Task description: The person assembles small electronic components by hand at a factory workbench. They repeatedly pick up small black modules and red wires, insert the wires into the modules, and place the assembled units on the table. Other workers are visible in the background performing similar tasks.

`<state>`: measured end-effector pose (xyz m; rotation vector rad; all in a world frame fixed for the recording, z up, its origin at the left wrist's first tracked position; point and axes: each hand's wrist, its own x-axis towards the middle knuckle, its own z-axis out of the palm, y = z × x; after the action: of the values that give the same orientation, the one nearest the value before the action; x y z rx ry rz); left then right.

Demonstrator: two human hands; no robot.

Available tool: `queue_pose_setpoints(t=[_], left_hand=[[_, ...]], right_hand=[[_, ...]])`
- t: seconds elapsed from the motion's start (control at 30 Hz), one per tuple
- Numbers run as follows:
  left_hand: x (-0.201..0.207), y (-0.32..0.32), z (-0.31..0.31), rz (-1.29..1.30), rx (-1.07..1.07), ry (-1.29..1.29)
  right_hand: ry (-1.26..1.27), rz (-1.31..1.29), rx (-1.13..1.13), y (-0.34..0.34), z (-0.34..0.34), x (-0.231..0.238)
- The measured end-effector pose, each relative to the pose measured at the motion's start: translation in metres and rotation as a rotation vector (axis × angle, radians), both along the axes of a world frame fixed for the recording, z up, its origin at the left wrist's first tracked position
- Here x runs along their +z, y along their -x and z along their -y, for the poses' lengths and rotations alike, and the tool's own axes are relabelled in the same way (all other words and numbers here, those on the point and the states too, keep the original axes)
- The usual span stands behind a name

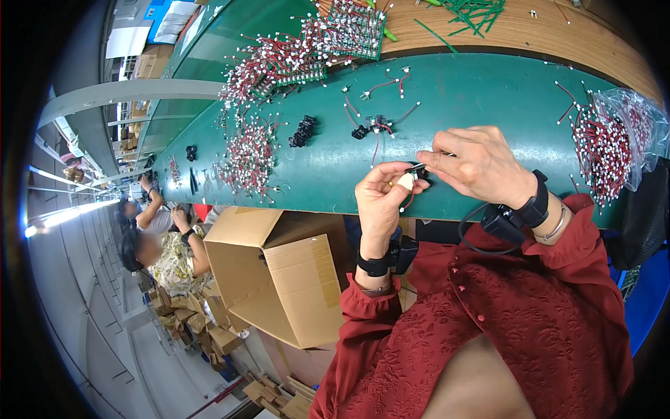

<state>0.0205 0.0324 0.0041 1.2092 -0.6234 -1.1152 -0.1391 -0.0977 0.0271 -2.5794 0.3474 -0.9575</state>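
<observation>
My left hand (380, 202) is closed in a pinch at the near edge of the green work surface (488, 91). Between its fingers sits a small black part (424, 176), mostly hidden, with a short red wire (409, 203) hanging below. A white cover (406, 181) shows on one fingertip. From the right, my right hand (481, 164) grips a thin metal tool (417, 167), its tip at the black part; its exact kind is hidden. Just beyond my hands lie black parts with red wires (377, 126) and a row of black parts (303, 131).
Red-wire piles with white connectors lie left (248, 157) and right, the latter beside a clear plastic bag (638, 126). Wired green boards (352, 31) are heaped at the back. An open cardboard box (300, 286) stands below the near edge. Co-workers (174, 255) sit far left.
</observation>
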Motion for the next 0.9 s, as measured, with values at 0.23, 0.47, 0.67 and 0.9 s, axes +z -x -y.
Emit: queue_pose_setpoints(t=[0.23,0.47,0.67,0.9], left_hand=[[0.000,-0.001,-0.001,-0.049,-0.001,0.018],[0.001,-0.001,-0.001,-0.032,-0.016,0.030],[0.006,-0.003,0.000,-0.092,-0.025,-0.015],[0.007,-0.004,0.000,-0.105,-0.041,0.031]], right_hand=[[0.013,0.004,0.021,0.000,0.002,0.001],[0.020,0.028,0.042,-0.002,0.000,-0.001],[-0.083,0.026,0.025,-0.001,-0.006,-0.002],[-0.415,-0.085,0.032,0.001,-0.012,0.002]])
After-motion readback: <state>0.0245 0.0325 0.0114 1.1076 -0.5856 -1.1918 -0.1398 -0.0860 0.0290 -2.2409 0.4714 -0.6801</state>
